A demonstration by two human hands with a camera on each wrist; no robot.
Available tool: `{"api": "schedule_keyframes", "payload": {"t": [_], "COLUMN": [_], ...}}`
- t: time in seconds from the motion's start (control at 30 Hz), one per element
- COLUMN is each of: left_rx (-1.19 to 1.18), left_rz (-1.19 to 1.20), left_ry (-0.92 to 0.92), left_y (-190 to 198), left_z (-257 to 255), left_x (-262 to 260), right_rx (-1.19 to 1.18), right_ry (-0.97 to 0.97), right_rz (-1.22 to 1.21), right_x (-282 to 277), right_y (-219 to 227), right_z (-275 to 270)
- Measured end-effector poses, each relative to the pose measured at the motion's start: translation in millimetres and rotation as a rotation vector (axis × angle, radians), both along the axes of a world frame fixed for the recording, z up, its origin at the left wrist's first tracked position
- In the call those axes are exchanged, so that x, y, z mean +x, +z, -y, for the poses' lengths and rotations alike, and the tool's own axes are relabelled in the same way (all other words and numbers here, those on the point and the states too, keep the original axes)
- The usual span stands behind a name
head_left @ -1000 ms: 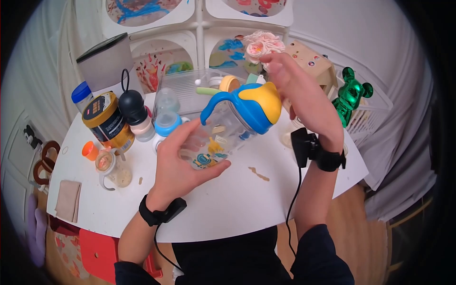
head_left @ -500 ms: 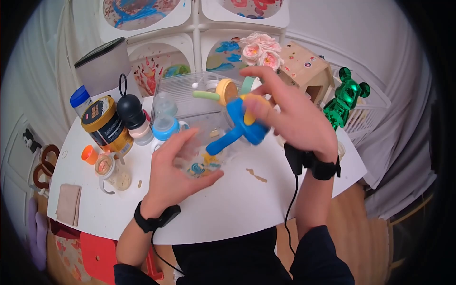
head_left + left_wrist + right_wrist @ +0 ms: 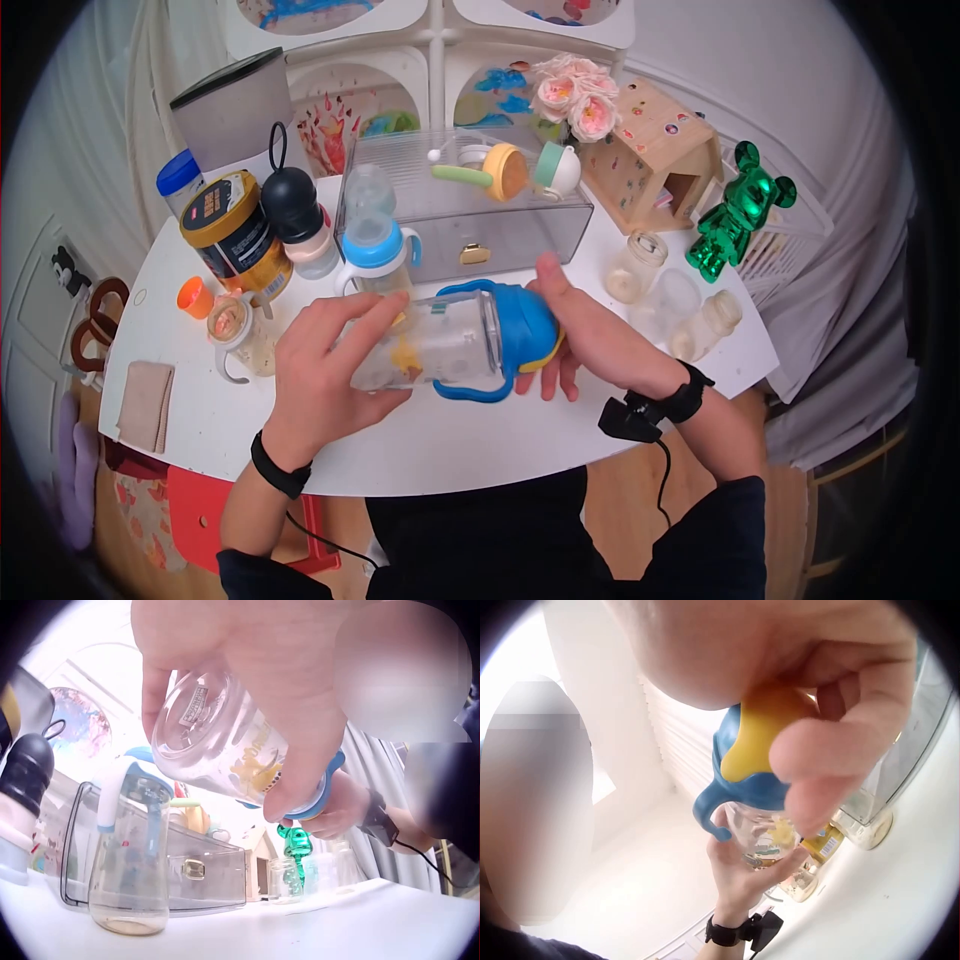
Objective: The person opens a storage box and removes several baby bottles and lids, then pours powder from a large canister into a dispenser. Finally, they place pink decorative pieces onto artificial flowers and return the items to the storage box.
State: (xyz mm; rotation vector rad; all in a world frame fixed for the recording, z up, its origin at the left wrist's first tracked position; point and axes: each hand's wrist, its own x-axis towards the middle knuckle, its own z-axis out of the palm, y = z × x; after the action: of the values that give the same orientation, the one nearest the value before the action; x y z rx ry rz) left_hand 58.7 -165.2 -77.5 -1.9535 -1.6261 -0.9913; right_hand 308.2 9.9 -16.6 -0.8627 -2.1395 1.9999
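Note:
A clear sippy cup with a yellow picture on its side is held sideways over the white table. My left hand grips its body near the base, thumb on the near side. At the other end sits a blue and yellow lid with two blue handles, pointing right. My right hand holds the lid's end, palm against it; in the right wrist view its fingers curl over the yellow part. Behind the cup stands a bottle with a blue collar.
A grey clear drawer box stands at the back with bottle tops on it. Clear jars, a green bear figure and a wooden house are at right. A tin, black-topped bottle and handled cup stand left.
The cup has gone from tilted upward to nearly level, its lid now pointing right. My right hand came down from above the lid to its end; the lid's handles have turned.

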Motion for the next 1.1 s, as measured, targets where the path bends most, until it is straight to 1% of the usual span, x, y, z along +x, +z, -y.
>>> {"api": "schedule_keyframes", "payload": {"t": [0.03,0.07,0.17,0.2,0.27,0.33,0.37,0.43,0.47,0.53,0.57,0.67,0.7,0.77,0.8,0.87,0.9,0.97,1.0,1.1], "left_rx": [-0.008,-0.015,-0.097,-0.176,-0.337,-0.199,-0.135,0.016,0.093,0.045,0.022,-0.207,-0.344,-0.624,-0.631,-0.643,-0.425,0.015,0.140,-0.056], "left_rz": [0.035,0.069,0.319,0.389,0.530,0.408,0.346,0.089,-0.041,-0.009,0.008,0.410,0.561,0.867,0.802,0.662,0.409,-0.092,-0.201,0.056], "left_ry": [-0.017,-0.035,-0.150,-0.183,-0.248,-0.198,-0.174,-0.044,0.020,0.007,0.003,-0.122,-0.193,-0.334,-0.310,-0.262,-0.140,0.095,0.105,0.037], "left_y": [0,-1,-4,-3,1,-1,-2,0,1,2,3,8,11,19,24,33,32,21,13,12], "left_z": [-3,-6,-15,-15,-14,-19,-21,-23,-23,-23,-23,-22,-21,-16,-13,-11,-13,-18,-26,-24], "left_x": [-3,-5,-6,-7,-10,0,3,3,3,4,4,11,10,6,10,20,25,34,28,30], "right_rx": [-0.037,0.053,0.308,0.381,0.602,0.892,0.772,0.529,0.504,0.451,0.512,0.703,0.782,0.979,1.097,0.948,0.875,0.736,0.646,0.608], "right_ry": [-0.003,-0.001,0.011,0.021,-0.003,-0.073,-0.112,-0.191,-0.198,-0.211,-0.263,-0.361,-0.359,-0.267,-0.175,-0.221,-0.245,-0.412,-0.419,-0.334], "right_rz": [-0.034,-0.077,-0.209,-0.254,-0.213,-0.037,0.011,0.103,0.156,0.262,0.063,-0.527,-0.715,-0.904,-0.902,-0.773,-0.708,-0.568,-0.474,-0.429], "right_x": [-1,1,5,4,3,1,-2,-7,-8,-8,-9,-22,-29,-28,-22,-17,-15,-22,-24,-21], "right_y": [1,1,-1,-3,-4,-3,1,10,10,6,-2,-23,-26,-25,-19,-20,-20,-19,-15,-12], "right_z": [-1,1,2,-2,-10,-18,-17,-11,-14,-23,-22,-12,-9,-11,-19,-14,-12,-12,-13,-13]}}
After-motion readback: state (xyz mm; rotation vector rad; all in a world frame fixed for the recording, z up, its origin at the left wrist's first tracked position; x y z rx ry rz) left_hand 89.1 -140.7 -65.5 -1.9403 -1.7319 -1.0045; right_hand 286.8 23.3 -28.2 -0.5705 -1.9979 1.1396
